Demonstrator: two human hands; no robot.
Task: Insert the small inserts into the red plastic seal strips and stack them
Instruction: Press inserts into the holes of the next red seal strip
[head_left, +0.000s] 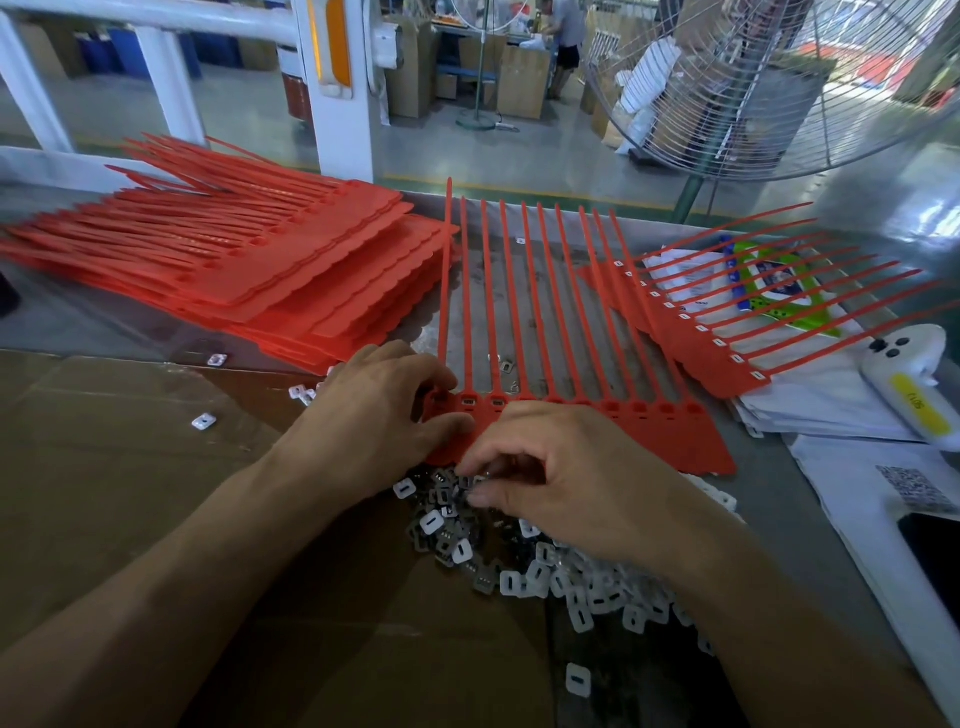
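Both forearms reach in from the near edge toward the strip (571, 405), a red sheet of joined seals lying flat with its tails pointing away. Cardboard (130, 467) lies left of the strip. A stack (260, 260) of red sheets sits to the strip's far left; a second sheet (727, 332) lies to its right on papers (831, 405). Inserts (545, 566) form a loose pile against the strip's near edge. Left hand (379, 421) presses the strip's left end, thumb on the tab. Right hand (566, 478) hovers over the pile, fingertips pinching an insert.
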